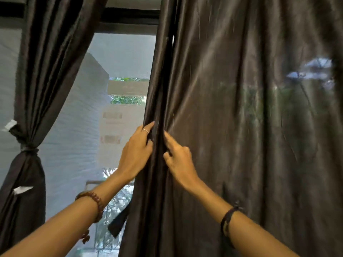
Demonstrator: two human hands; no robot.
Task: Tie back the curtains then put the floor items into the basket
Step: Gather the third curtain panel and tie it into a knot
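Gather right curtain (241, 127) toward 3 o'clock in even folds, bunching at waist height before tying. Left hand (136, 151) at 6 o'clock of centre, fingers curled round the curtain's inner edge; right hand (179, 160) just beside, fingers pinching a fold. Dark satin-like cloth, glossy, slippery, deep vertical pleats; likely to slide, so grip firmly. Left curtain (35, 89) at 9 o'clock, already knotted. Basket and floor items out of view.
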